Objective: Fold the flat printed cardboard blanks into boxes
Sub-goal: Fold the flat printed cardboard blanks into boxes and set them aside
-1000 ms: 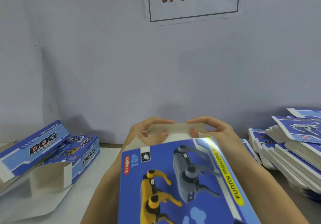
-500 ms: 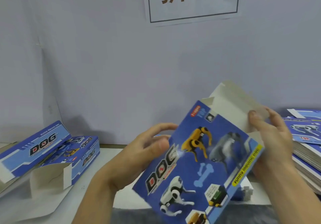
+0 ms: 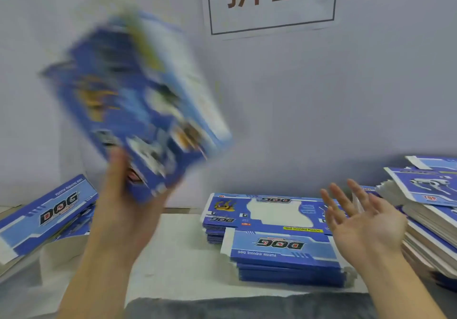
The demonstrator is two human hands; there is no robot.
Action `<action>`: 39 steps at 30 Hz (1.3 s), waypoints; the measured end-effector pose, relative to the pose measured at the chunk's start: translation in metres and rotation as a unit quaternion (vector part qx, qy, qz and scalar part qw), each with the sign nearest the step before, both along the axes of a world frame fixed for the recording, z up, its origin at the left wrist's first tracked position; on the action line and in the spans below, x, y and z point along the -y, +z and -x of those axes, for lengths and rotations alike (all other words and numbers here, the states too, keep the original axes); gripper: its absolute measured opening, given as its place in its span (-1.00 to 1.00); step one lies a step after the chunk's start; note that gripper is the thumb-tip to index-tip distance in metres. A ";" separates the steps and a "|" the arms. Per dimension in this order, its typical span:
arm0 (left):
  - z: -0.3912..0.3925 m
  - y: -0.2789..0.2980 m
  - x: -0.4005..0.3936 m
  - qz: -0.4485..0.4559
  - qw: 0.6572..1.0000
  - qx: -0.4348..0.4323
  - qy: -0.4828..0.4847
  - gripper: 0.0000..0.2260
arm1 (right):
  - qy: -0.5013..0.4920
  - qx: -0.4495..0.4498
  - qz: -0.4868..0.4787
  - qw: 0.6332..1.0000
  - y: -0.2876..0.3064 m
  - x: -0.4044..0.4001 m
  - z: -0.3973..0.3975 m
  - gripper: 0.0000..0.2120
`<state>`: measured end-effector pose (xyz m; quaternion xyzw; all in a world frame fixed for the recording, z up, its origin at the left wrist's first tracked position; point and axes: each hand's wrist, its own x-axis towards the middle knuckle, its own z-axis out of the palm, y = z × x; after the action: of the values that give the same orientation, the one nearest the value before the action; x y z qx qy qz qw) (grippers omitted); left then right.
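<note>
two bare forearms, no sleeves, watch or rings in view

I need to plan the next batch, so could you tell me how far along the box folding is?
Done: folded boxes lie at the left. In hand: the left hand holds a blurred box; the right hand is open, holding nothing. Left: stacks of flat blanks remain centre and right.

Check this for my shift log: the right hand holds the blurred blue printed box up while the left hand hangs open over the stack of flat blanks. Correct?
Hands swapped. The head view shows the left hand holding the blurred blue printed cardboard box up, while the right hand hangs open over the stack of flat blue blanks.
</note>
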<state>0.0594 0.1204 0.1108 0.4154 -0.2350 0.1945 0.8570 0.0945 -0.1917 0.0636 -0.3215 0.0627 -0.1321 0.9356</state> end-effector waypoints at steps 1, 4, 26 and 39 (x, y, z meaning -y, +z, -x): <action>-0.002 0.003 -0.006 0.059 0.998 0.000 0.029 -0.45 | 0.006 0.004 0.045 0.999 0.002 -0.004 0.000 -0.71; -0.010 -0.006 -0.020 0.095 0.984 -0.112 0.100 -0.40 | -0.002 -0.030 0.336 0.941 0.000 -0.017 -0.005 -0.83; -0.041 -0.077 0.066 -0.710 0.674 -0.179 0.097 -0.50 | 0.159 -0.055 0.857 0.487 -0.005 -0.035 0.000 -0.54; -0.035 -0.047 0.073 -0.267 0.925 -0.135 0.232 -0.18 | -0.249 0.142 0.774 0.564 0.028 -0.038 0.009 -0.81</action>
<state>0.0945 0.0472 0.0637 0.6941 -0.0570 0.2602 0.6688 0.0858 -0.1539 0.0918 -0.8714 -0.1199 -0.4019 0.2546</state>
